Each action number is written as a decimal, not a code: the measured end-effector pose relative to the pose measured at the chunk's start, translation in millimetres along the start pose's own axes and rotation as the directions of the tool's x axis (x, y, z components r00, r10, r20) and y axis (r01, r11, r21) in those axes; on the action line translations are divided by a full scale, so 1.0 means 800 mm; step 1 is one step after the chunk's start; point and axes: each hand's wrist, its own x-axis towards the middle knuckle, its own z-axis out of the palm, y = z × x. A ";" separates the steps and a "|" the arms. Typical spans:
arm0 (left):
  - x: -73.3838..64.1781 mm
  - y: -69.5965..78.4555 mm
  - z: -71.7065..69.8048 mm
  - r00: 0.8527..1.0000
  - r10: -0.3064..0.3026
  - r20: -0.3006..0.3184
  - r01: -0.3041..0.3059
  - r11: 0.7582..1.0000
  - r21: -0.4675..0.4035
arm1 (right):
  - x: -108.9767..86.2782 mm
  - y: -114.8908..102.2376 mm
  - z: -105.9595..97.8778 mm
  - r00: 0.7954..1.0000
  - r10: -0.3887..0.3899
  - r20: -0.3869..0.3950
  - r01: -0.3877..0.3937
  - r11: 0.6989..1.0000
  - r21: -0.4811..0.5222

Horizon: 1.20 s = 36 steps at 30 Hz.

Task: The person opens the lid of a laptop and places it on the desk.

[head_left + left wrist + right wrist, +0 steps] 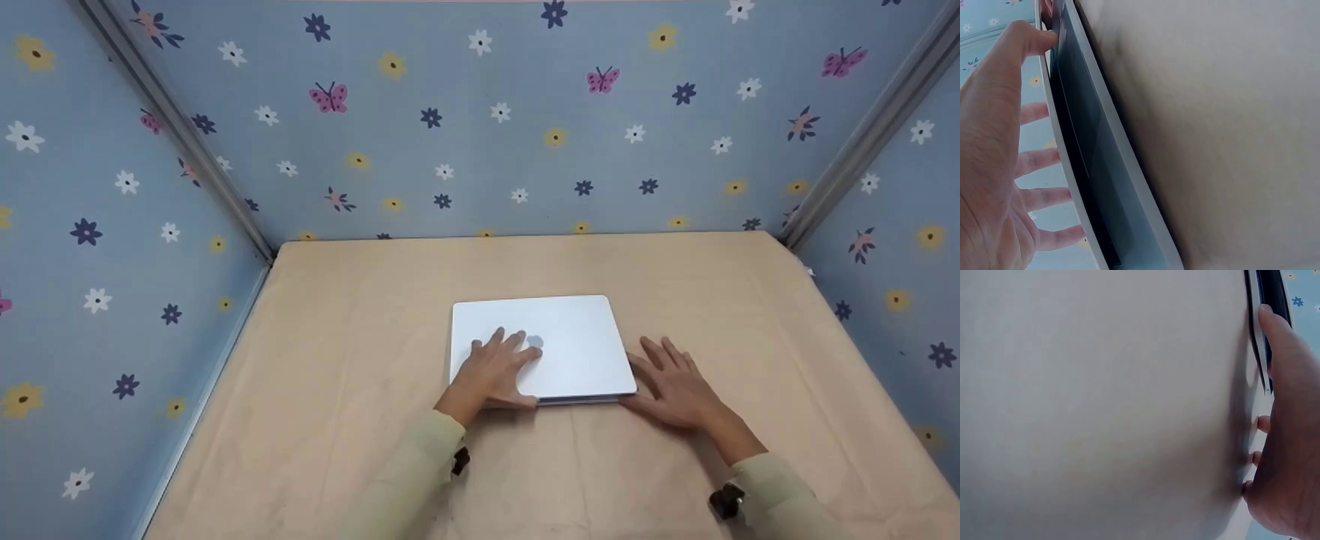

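Observation:
A silver laptop (574, 330) with a grey logo lies on the cloth-covered surface. At its front edge the left wrist view shows a dark gap between the lid (1058, 121) and the base (1103, 146). My left hand (491, 371) holds the lid near the front left, fingers spread over its top and thumb at its front edge. Beside the front right corner is my right hand (679, 390); its thumb touches the base's front edge and the other fingers are extended along the right side. The keyboard is hidden.
A beige cloth (360, 322) with creases covers the surface. Blue flower-patterned panels (465, 142) stand behind and on both sides, with grey metal posts (202, 165) at the corners. Black wrist devices (726, 501) sit at the pale sleeves (412, 472).

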 end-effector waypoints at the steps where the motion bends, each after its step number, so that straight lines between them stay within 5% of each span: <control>1: 0.000 0.000 0.000 1.000 0.000 0.001 0.000 1.000 -0.002 | 0.000 0.000 0.000 1.000 -0.002 0.000 0.002 1.000 -0.004; 24: 0.001 -0.004 -0.010 0.999 -0.009 0.047 0.013 0.996 -0.086 | 0.003 0.000 -0.002 1.000 -0.002 -0.012 0.002 1.000 -0.006; 36: -0.002 -0.002 -0.017 0.999 0.021 0.040 -0.019 0.999 -0.049 | 0.008 0.000 -0.001 1.000 -0.003 -0.013 0.003 1.000 -0.004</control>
